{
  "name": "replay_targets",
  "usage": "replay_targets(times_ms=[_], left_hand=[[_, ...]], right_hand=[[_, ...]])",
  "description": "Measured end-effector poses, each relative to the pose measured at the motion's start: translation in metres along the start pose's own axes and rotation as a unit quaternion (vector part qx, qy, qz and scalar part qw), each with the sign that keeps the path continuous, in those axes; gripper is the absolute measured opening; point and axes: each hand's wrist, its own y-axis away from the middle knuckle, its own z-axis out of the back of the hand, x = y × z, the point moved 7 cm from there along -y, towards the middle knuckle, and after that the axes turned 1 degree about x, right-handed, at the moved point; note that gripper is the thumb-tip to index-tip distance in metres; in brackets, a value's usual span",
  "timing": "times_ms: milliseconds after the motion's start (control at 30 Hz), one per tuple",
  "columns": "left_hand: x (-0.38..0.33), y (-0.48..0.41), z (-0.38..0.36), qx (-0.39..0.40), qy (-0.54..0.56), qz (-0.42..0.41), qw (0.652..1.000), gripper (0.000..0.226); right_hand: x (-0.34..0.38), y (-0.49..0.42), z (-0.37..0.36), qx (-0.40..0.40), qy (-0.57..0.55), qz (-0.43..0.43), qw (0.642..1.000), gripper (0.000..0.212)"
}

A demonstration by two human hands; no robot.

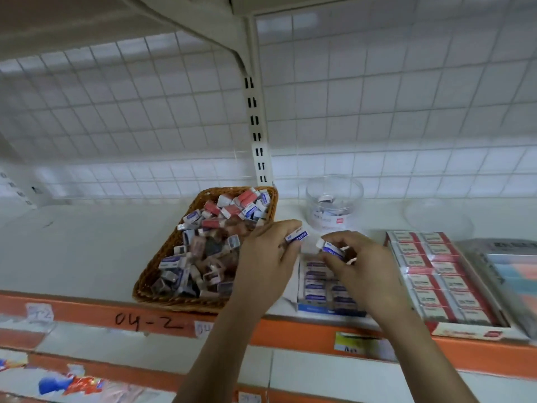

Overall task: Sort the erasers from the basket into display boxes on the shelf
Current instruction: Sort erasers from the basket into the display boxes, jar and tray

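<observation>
A person is standing at a white shelf [87, 251], both hands raised over it. The left hand [266, 257] is gripping an eraser [297, 236] with a blue-and-white sleeve, its fingers curling round it so that one end is sticking out toward the right. This hand is hovering over the right edge of the basket [174, 304]. The right hand [360, 263] is pinching a second eraser [331, 249] of the same kind between thumb and fingertips, white end pointing left, just above the back of the blue box [319, 309]. The two hands are sitting close together without touching.

The wicker basket is lying on the shelf left of the hands, heaped with loose erasers [209, 251] in blue, white and pink wrappers. The blue box is standing just right of the basket at the shelf's front edge, with rows of blue-sleeved erasers lying flat inside it. A red box [465, 334], packed with rows of red-and-white erasers, is sitting right of the blue box. Beside that, at the far right, another box [508, 266] is showing pastel items, too blurred to tell. A clear jar [334, 205] is standing behind the blue box, near the back wall. The shelf's orange edge [87, 312] is carrying the handwritten mark "04-2".
</observation>
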Motion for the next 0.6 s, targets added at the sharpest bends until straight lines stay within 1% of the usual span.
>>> replay_targets(times_ms=[167, 267, 367, 500, 600], left_hand=[[-0.020, -0.003, -0.040, 0.072, 0.019, -0.015, 0.997, 0.028], [-0.027, -0.002, -0.058, 0.109, 0.032, -0.004, 0.994, 0.024], [-0.033, -0.002, -0.072, 0.124, 0.037, -0.006, 0.992, 0.023], [-0.040, -0.003, -0.083, 0.137, 0.015, -0.014, 0.990, 0.024], [-0.037, -0.002, -0.083, 0.155, -0.004, -0.008, 0.988, 0.025]], right_hand=[[-0.034, 0.006, 0.027, 0.014, 0.063, -0.044, 0.997, 0.027], [-0.046, 0.009, 0.039, 0.003, 0.121, -0.053, 0.991, 0.031], [-0.055, 0.012, 0.048, -0.015, 0.160, -0.057, 0.985, 0.034], [-0.062, 0.015, 0.056, -0.017, 0.154, -0.073, 0.985, 0.033], [-0.062, 0.017, 0.055, -0.001, 0.145, -0.062, 0.987, 0.028]])
